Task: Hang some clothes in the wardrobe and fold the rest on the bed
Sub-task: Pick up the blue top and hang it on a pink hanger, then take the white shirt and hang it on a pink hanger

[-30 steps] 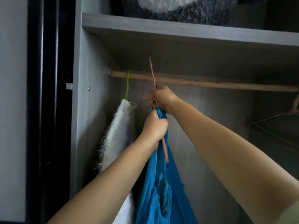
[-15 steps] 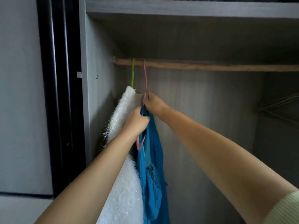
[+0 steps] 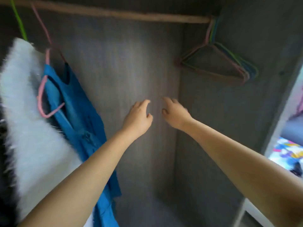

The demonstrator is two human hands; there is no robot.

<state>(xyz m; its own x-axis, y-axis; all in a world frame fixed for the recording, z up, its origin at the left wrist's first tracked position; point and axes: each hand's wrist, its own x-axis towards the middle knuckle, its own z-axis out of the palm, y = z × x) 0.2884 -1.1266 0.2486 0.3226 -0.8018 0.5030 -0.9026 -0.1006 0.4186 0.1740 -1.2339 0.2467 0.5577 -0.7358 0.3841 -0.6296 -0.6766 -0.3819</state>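
Observation:
A blue garment [image 3: 77, 112] hangs on a pink hanger [image 3: 44, 89] from the wooden rail [image 3: 124, 13] at the left of the wardrobe. Beside it, further left, a white fluffy garment [image 3: 31, 125] hangs on a green hanger [image 3: 19, 22]. My left hand [image 3: 139, 117] and my right hand [image 3: 175, 112] are in mid-air in front of the wardrobe's back wall, side by side, fingers loosely spread, holding nothing. Both are to the right of the blue garment and apart from it.
Several bare hangers [image 3: 218, 63] in mixed colours hang bunched at the rail's right end. The wardrobe's right side panel [image 3: 282, 112] stands at the right, with colourful fabric [image 3: 288, 151] visible beyond it. The grey back wall [image 3: 124, 71] fills the middle.
Both hands have let go of the pink hanger and blue garment, which now hang on the rail. The hands moved right and down, and the view swung right.

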